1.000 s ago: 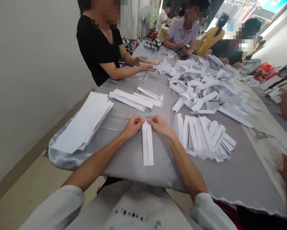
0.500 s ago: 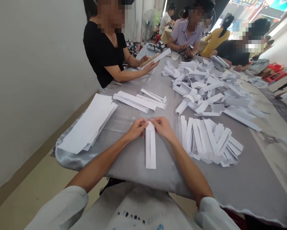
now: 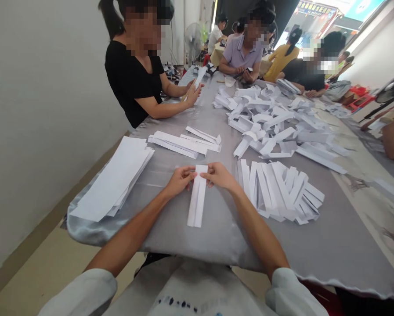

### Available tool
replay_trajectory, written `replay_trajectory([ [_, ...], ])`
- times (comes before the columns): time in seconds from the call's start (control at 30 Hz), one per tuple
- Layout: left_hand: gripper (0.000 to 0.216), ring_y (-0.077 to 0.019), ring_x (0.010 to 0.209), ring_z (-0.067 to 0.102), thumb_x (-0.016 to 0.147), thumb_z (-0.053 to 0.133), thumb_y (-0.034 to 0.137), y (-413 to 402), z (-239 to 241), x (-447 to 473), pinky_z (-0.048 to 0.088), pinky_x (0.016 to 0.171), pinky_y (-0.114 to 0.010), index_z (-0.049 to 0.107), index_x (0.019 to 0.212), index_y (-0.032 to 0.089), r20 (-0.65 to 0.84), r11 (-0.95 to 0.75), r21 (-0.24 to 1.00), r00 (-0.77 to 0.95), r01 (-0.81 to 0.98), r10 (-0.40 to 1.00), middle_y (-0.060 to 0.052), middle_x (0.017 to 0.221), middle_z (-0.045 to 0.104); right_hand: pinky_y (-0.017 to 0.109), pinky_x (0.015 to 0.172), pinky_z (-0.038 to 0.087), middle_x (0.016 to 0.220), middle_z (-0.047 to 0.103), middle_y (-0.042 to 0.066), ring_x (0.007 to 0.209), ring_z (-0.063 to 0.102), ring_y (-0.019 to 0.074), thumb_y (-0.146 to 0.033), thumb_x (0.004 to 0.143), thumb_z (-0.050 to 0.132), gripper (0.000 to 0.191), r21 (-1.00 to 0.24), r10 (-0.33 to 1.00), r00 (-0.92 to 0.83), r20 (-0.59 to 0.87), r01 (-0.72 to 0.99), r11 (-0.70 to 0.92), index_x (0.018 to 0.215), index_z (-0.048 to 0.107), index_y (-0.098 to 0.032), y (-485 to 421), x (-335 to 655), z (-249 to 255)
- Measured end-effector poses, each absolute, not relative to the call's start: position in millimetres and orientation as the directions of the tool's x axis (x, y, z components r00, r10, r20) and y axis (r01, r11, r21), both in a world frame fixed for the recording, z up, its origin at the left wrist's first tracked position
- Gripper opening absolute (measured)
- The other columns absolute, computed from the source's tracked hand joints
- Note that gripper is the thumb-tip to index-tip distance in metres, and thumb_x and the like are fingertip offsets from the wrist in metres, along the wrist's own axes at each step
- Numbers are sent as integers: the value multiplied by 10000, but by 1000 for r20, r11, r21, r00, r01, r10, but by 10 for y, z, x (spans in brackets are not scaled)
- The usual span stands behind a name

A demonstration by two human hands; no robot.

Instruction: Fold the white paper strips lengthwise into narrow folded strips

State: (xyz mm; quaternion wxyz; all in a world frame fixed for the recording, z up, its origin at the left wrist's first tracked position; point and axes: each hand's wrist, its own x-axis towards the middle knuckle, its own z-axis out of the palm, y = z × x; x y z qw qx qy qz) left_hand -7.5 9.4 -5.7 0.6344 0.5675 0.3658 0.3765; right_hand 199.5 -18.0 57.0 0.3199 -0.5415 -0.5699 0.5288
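Note:
Between my hands a narrow folded paper strip [image 3: 197,204] points toward me, with a lengthwise seam showing and its far end lifted or turned over. My left hand [image 3: 180,181] pinches its left edge near the far end, thumb on top. Opposite it, my right hand [image 3: 219,175] grips the right edge, its thumb also on the paper. The fingers beneath the strip are partly hidden. Left of my hands lies a stack of flat white paper sheets [image 3: 113,177]. Just beyond are several folded strips [image 3: 177,144], and a fanned pile of folded strips [image 3: 276,188] lies to the right.
A large heap of loosely folded papers [image 3: 269,114] covers the far right of the grey tablecloth [image 3: 216,250]. Across the left corner a person in black [image 3: 135,83] holds a paper strip. Other people sit farther back. A wall [image 3: 45,87] stands at the left.
The strip's near end has swung slightly left, and my thumbs have moved down from its far end to its side edges. The person in black has raised their paper more upright. The view has shifted slightly.

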Motion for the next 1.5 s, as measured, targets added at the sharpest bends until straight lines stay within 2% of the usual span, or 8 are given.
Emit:
replay_trajectory([
  [0.3,358,-239,837,744,918,672,440,-197,481,-385,531,580,-278,765,1125,163,16,-121,928,286,352,958,-115,983,812,235,427,528,678,627,-60,461,640,142,-432,947,676,435,-921,976,161,144,384,72,1307,644,-190,-590,2632,1052],
  [0.4,309,-292,1027,753,968,629,442,-285,817,-732,585,813,-374,772,1130,222,161,-244,734,186,635,969,-94,1110,817,258,464,545,789,717,33,521,693,160,-546,943,699,414,-883,858,430,279,467,53,1067,741,-152,-803,3026,1180],
  [0.53,416,-442,1414,562,987,611,383,-296,1104,-1181,481,1132,-606,698,1327,160,210,-154,241,103,958,972,-190,1453,690,331,554,601,1181,802,158,739,791,244,-585,877,752,641,-825,775,559,296,558,-87,1351,716,-155,-1113,3474,1165],
  [0.67,544,-442,1424,552,1022,569,431,-307,1100,-1428,480,1116,-660,613,1458,109,13,-19,63,18,998,1000,-236,1487,656,420,721,563,716,760,93,652,721,273,-578,934,624,491,-526,681,641,354,739,-422,1045,844,-153,-1423,3700,1053],
  [1.0,528,-457,1330,641,1058,442,385,-359,911,-1527,543,1000,-543,657,1472,137,4,2,133,-3,991,1000,-220,1427,710,449,682,465,647,713,122,724,695,362,-604,914,561,456,-362,763,646,23,716,-596,628,688,-272,-1756,3691,881],
  [1.2,556,-437,1193,713,1083,348,363,-416,1052,-1503,558,927,-512,634,1518,170,-3,45,168,-45,985,999,-242,1300,757,546,783,508,828,763,140,856,718,437,-623,904,671,414,-411,499,798,339,603,-684,1122,726,-276,-1704,3644,1046],
  [1.37,566,-409,947,762,1105,310,357,-507,1211,-1373,559,828,-494,602,1561,192,170,106,183,-138,977,976,-219,1028,792,497,818,540,730,696,42,715,699,323,-464,925,725,513,-597,608,660,441,721,-351,1372,601,-247,-1585,3287,1372],
  [1.5,449,-287,821,736,1099,466,367,-566,1371,-1161,552,817,-407,681,1463,216,429,-133,481,-100,866,898,-122,979,806,353,613,548,719,629,-45,631,646,219,-492,929,750,643,-739,695,516,500,673,33,1477,503,-264,-1482,2710,1653],
])
